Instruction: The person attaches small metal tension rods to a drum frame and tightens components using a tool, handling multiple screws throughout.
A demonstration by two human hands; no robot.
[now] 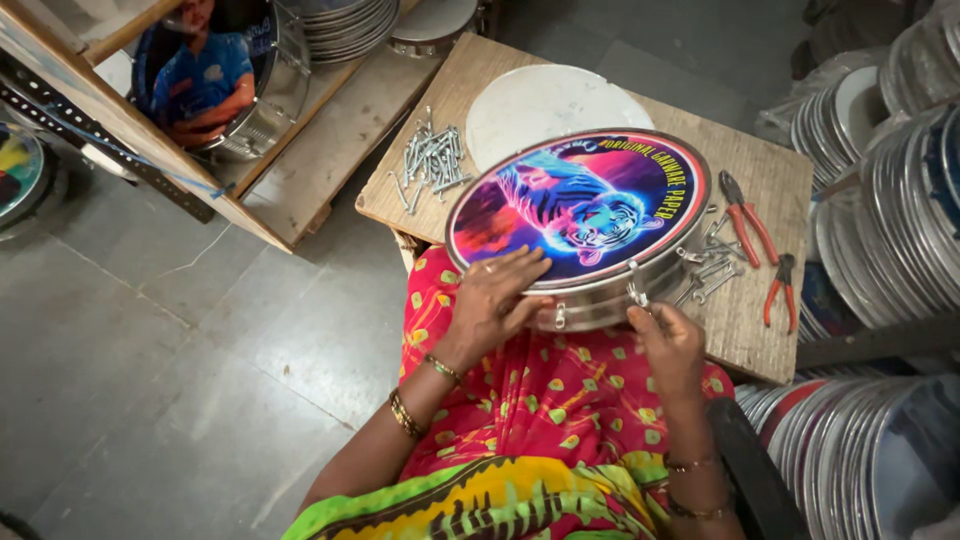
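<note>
Head view: my left hand [495, 297] pressed flat on the tiger-printed drum [582, 222]; my right hand [665, 340] pinched a rim hook [636, 295].

The drum overhung the wooden table [775, 190] toward my lap; I judged a slipped pinch could tip it. Loose hooks [708, 272] and red pliers [745, 215] crowded beyond my right fingers; bolts [430, 160] lay beyond my left.

Drum workshop, probably: stacked drum frames [900, 190], bolt pile [430, 160], pliers [745, 215] on wooden bench [770, 180].
</note>
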